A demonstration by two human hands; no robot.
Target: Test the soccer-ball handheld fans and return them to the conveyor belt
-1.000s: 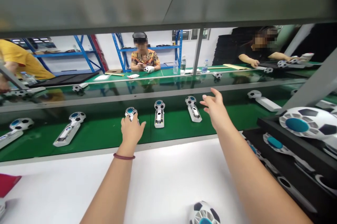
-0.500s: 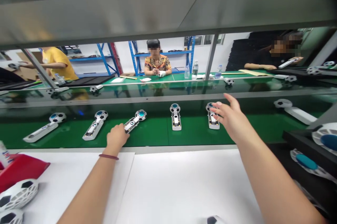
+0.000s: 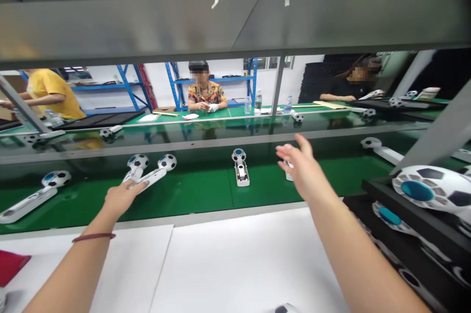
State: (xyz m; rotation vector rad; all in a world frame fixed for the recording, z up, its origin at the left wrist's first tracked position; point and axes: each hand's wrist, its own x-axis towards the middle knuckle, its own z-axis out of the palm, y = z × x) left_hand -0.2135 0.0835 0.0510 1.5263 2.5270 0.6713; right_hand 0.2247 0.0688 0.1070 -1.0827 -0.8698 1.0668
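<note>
On the green belt, my left hand (image 3: 121,200) is closed round the handle end of a white handheld fan (image 3: 156,178) with a football-patterned head. A second fan (image 3: 137,162) lies just behind it, partly covered by my hand and the held fan. My right hand (image 3: 303,168) is open above the belt, its fingers stretched to the left. Behind those fingers another fan (image 3: 289,174) is mostly hidden. Between my hands lies a fan (image 3: 241,168) with a teal centre and an uncovered handle showing inner parts.
Another fan (image 3: 37,197) lies at far left on the belt. Black trays (image 3: 375,190) of fans are stacked at right. White sheets (image 3: 235,254) cover the near table. A metal shelf (image 3: 184,23) hangs overhead. Several people sit or stand across the line.
My left hand has moved left with the fan, whose teal face and open handle no longer show. My right hand stays open beside the right fan. The view has shifted right.
</note>
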